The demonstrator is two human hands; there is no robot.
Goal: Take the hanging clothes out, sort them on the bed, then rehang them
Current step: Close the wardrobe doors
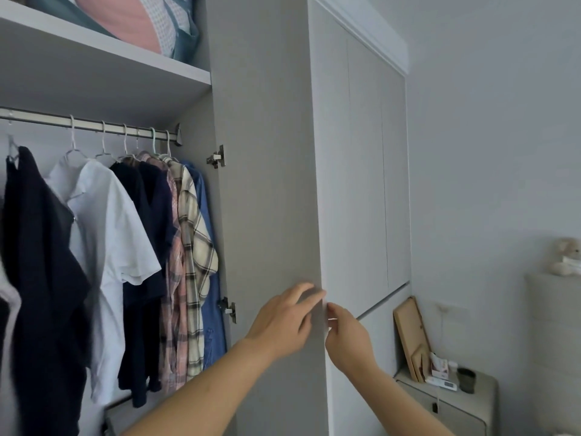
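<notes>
The wardrobe door stands open in front of me. My left hand lies flat on the door's inner face, its straight fingers reaching the free edge. From the outer side, my right hand curls its fingers onto that same edge. Left of the door, clothes hang from a metal rail on white hangers: a dark navy garment, a white shirt, more dark tops, a cream plaid shirt and a blue garment. The bed is out of view.
Folded bedding in bags sits on the shelf above the rail. Closed wardrobe panels continue to the right. A nightstand with a wooden board, a cup and small items stands lower right; a stuffed toy sits on a headboard.
</notes>
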